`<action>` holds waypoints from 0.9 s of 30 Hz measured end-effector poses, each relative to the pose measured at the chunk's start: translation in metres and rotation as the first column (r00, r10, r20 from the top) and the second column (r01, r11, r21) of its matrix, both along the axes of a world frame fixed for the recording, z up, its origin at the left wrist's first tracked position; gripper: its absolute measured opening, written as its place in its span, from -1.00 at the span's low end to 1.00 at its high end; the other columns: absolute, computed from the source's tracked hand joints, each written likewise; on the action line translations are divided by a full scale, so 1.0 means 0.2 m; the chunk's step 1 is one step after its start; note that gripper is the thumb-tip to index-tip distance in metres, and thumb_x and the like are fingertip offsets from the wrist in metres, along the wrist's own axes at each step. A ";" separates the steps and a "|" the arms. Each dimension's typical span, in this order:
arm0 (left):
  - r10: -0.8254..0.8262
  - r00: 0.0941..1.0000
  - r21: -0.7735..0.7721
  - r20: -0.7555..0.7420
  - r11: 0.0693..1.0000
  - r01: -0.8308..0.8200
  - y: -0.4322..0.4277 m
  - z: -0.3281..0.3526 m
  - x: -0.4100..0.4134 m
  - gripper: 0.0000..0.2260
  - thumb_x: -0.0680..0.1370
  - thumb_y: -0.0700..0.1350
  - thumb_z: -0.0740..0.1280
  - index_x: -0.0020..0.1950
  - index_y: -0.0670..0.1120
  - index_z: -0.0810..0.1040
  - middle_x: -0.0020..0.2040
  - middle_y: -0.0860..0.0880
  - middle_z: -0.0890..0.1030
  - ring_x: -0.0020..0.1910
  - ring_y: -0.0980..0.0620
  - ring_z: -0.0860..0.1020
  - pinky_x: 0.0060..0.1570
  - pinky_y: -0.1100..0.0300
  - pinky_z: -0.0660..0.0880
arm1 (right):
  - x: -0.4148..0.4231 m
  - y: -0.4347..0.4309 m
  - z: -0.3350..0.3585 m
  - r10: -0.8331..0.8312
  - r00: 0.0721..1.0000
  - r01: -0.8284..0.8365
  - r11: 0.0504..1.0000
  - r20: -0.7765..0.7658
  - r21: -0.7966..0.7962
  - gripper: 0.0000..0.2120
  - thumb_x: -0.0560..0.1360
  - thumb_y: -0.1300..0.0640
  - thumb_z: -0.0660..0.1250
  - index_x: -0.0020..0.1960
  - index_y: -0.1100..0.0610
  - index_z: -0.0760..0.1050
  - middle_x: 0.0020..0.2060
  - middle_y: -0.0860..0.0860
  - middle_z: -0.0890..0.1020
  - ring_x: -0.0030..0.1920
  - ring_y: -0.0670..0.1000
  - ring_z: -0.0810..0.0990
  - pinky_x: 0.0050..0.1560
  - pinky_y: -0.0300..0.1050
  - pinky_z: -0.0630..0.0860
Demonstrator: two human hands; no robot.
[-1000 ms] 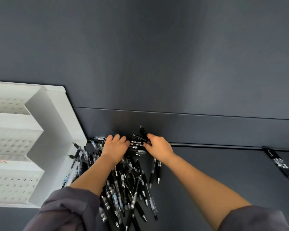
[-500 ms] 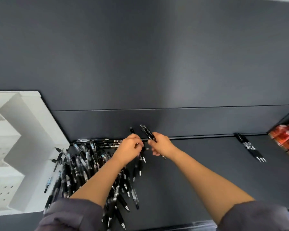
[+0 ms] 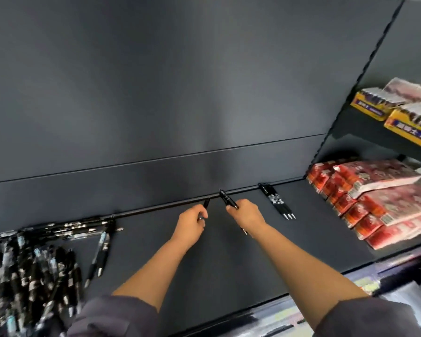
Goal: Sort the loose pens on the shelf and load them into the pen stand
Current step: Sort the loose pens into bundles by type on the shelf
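Head view: black pen (image 3: pixel 206 203) gripped in curled left hand (image 3: pixel 191 221), second pen (image 3: pixel 226 198) pinched by right hand (image 3: pixel 247 214), mid-shelf (image 3: pixel 229 276). Loose pile (image 3: pixel 34 263) far left, sorted trio (image 3: pixel 276 203) just right; pen stand unseen. Lay both parallel beside trio, tips matched.

Shelf (image 3: pixel 229 268): dark grey, matt, smooth, looks like painted metal. Back panel (image 3: pixel 156 81): same matt finish, faint soft sheen. Pen pile (image 3: pixel 34 263): glossy black plastic, some clear barrels, silvery tips. Right pen (image 3: pixel 227 199): glossy black plastic, white print on barrel. Left pen (image 3: pixel 206 203): black, slight gloss, mostly hidden. Three pens (image 3: pixel 278 205): shiny black plastic, metal-looking tips. Red packs (image 3: pixel 379 198): glossy film wrap. Yellow boxes (image 3: pixel 404 128): card, slight sheen. Sleeves (image 3: pixel 117 317): grey cloth, matt.
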State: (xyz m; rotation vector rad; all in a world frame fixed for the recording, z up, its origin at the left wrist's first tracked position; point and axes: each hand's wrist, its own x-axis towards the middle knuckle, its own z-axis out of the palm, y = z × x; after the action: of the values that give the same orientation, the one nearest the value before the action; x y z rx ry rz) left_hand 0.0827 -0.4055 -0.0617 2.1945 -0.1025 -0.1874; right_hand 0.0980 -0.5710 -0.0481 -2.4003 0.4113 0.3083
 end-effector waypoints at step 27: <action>0.011 0.996 0.156 -0.093 0.988 0.004 -1.02 -0.20 0.40 -0.75 0.47 -0.37 0.24 0.11 -0.14 0.48 0.03 -0.03 0.30 -0.11 0.08 0.40 -0.18 0.48 0.23 | 0.34 -0.85 -0.20 0.030 0.999 -0.041 0.941 -0.037 -0.335 -0.63 0.53 0.33 0.18 0.33 0.19 0.35 0.26 0.17 0.33 0.23 0.23 0.38 0.16 0.05 0.44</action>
State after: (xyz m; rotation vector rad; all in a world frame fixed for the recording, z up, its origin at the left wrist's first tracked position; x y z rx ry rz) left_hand 0.1636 -0.6089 -0.1023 2.3374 -0.0322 -0.3049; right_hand 0.1657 -0.7410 -0.0873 -2.7428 0.4665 0.3128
